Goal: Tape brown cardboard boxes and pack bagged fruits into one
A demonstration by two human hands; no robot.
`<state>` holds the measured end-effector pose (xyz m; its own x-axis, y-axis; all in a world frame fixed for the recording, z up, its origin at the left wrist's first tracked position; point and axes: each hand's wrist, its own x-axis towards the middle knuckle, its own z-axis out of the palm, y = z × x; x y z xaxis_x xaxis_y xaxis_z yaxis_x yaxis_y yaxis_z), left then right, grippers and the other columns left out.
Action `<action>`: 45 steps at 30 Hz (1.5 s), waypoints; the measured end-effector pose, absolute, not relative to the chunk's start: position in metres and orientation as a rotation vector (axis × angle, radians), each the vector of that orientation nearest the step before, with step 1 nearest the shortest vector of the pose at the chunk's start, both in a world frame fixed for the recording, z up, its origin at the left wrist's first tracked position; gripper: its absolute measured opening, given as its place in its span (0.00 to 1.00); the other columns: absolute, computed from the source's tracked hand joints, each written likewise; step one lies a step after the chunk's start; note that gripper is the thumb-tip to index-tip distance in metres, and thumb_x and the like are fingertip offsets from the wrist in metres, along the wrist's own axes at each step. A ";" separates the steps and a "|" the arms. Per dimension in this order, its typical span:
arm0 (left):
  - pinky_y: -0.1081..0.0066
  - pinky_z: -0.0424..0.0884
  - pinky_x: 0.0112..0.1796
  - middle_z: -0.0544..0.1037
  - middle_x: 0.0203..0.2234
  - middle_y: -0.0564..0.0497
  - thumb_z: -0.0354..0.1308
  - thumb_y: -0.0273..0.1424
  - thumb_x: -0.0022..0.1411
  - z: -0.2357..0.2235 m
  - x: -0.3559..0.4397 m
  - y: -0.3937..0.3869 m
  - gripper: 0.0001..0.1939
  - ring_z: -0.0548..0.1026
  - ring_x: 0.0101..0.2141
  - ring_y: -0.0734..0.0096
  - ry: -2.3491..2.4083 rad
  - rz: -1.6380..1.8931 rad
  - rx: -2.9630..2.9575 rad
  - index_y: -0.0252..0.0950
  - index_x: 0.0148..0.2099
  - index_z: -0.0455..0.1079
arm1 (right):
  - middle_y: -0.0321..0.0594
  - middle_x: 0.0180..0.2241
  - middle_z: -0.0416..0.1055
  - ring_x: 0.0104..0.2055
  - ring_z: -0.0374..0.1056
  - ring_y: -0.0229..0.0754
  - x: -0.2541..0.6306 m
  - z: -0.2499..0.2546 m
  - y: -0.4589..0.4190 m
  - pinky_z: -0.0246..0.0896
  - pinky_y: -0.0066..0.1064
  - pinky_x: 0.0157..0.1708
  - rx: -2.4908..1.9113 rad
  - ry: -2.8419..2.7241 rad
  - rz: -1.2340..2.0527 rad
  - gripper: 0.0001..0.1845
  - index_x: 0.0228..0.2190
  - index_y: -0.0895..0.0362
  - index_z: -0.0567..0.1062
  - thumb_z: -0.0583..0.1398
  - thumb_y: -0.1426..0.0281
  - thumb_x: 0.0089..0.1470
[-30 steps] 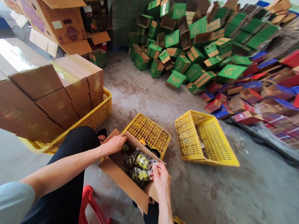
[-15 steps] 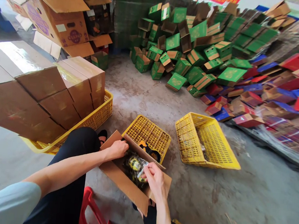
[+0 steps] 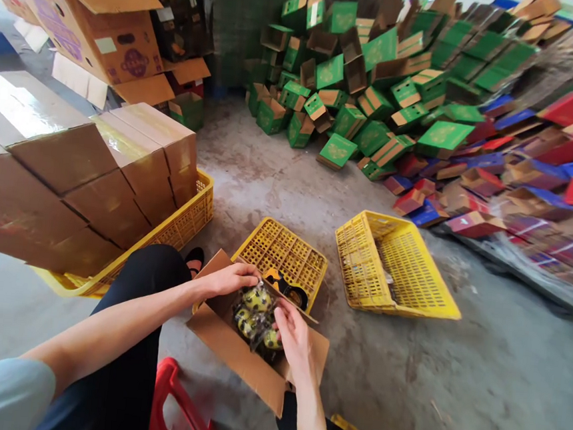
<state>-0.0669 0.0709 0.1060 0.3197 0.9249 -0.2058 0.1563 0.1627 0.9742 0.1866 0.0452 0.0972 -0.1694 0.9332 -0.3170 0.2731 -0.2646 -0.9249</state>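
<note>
An open cardboard box (image 3: 237, 354) stands between my legs. Inside lies a clear plastic bag (image 3: 256, 319) with several round yellow-green pieces with dark patches, whose kind I cannot make out. My left hand (image 3: 233, 279) reaches over the far left side, its fingers pinched on the bag's upper edge. At the bag's right side, my right hand (image 3: 293, 333) has thumb and fingers closed on the plastic. An orange and black tape dispenser (image 3: 287, 289) rests on an upturned yellow crate (image 3: 284, 245) just beyond the box.
To the left, taped cartons (image 3: 119, 180) stand in a long yellow crate (image 3: 175, 225). Another yellow crate (image 3: 397, 265) lies tilted to the right. Green boxes (image 3: 337, 151) and red and blue boxes (image 3: 476, 221) are heaped behind. A red stool (image 3: 165, 392) is below me.
My left hand has moved slightly right and inward, from the box's edge to the bag. The bag's contents show more fully between both hands. My right hand has barely shifted.
</note>
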 end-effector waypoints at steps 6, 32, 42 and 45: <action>0.72 0.66 0.42 0.78 0.39 0.50 0.61 0.46 0.65 0.101 -0.060 0.061 0.19 0.72 0.39 0.68 0.955 0.771 1.097 0.35 0.48 0.75 | 0.46 0.50 0.81 0.48 0.76 0.55 0.182 0.097 0.043 0.75 0.40 0.43 -1.420 -1.312 1.599 0.28 0.48 0.52 0.84 0.68 0.48 0.53; 0.71 0.72 0.33 0.77 0.31 0.52 0.79 0.41 0.44 0.087 -0.055 0.063 0.27 0.75 0.30 0.73 0.840 0.710 0.916 0.33 0.42 0.75 | 0.48 0.44 0.83 0.39 0.79 0.54 0.220 0.059 0.049 0.77 0.37 0.31 -1.579 -1.233 1.449 0.32 0.47 0.55 0.84 0.67 0.44 0.50; 0.73 0.70 0.29 0.77 0.29 0.52 0.76 0.47 0.47 0.076 -0.047 0.061 0.26 0.73 0.27 0.75 0.978 0.799 0.930 0.32 0.37 0.74 | 0.44 0.33 0.83 0.29 0.75 0.47 0.222 0.061 0.048 0.74 0.35 0.30 -1.613 -1.463 1.307 0.32 0.45 0.55 0.85 0.62 0.43 0.54; 0.73 0.70 0.28 0.75 0.27 0.53 0.74 0.48 0.48 0.077 -0.047 0.063 0.26 0.72 0.26 0.75 1.044 0.817 0.979 0.33 0.36 0.72 | 0.42 0.28 0.80 0.27 0.74 0.47 0.222 0.062 0.048 0.73 0.35 0.29 -1.604 -1.458 1.333 0.31 0.43 0.55 0.85 0.62 0.43 0.55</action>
<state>-0.0469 0.0629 0.0773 0.3031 0.8996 -0.3144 -0.0895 0.3553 0.9304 0.2223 0.0483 0.0625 -0.1013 0.9542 -0.2814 0.3658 -0.2273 -0.9025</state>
